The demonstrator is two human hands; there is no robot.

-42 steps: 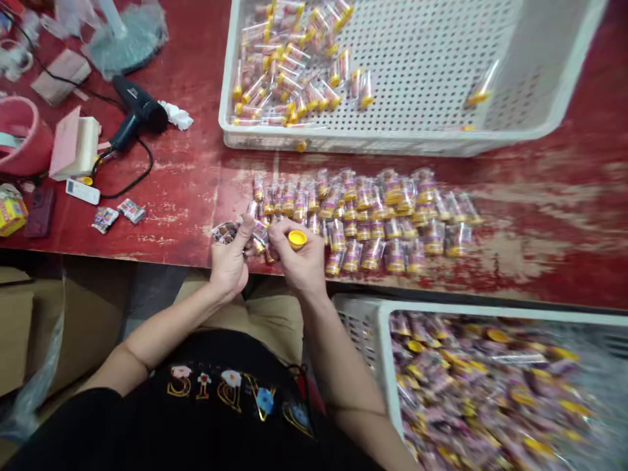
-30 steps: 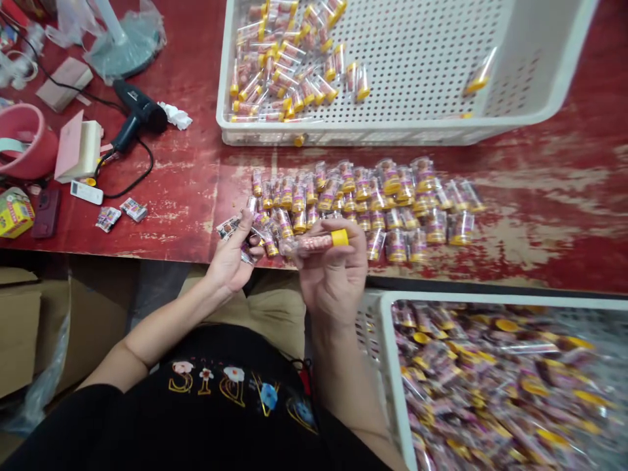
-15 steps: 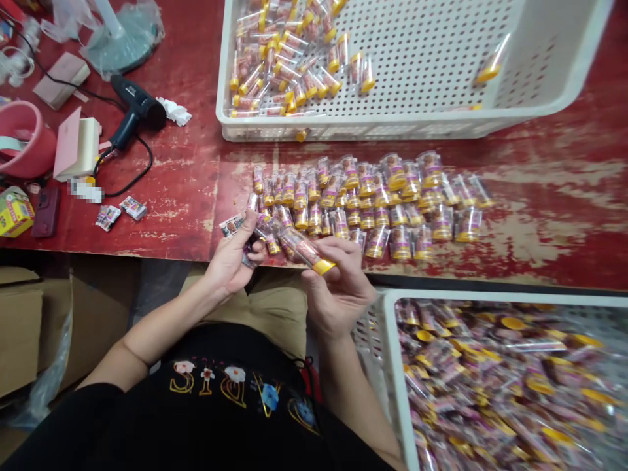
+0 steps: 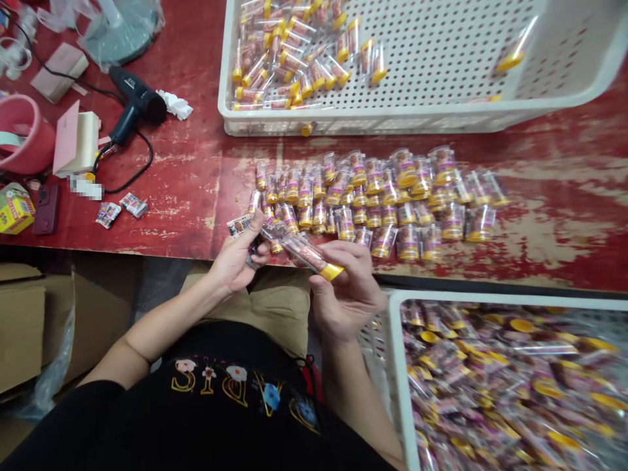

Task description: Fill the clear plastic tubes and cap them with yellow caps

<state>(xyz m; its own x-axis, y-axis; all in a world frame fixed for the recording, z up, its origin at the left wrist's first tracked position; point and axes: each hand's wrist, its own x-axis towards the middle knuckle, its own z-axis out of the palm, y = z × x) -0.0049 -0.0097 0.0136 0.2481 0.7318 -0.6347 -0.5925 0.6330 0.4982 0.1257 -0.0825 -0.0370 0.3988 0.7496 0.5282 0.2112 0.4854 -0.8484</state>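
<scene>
My right hand (image 4: 346, 294) grips a clear plastic tube with a yellow cap (image 4: 311, 255), held slantwise at the near edge of the red table (image 4: 549, 216), cap end towards me. My left hand (image 4: 235, 258) pinches a small printed label (image 4: 239, 226) between thumb and fingers, close to the tube's other end. Just beyond both hands lie rows of several capped tubes (image 4: 377, 196) on the table.
A white perforated crate (image 4: 441, 59) at the back holds several tubes at its left. Another white crate (image 4: 392, 366) at my right is heaped with tubes. At the left are a black heat gun (image 4: 132, 104), a pink bowl (image 4: 24, 134), small boxes and loose packets.
My right hand went from holding a yellow cap near the left hand to gripping a capped tube, first level, now tilted with the cap down and right. The left hand has stayed put.
</scene>
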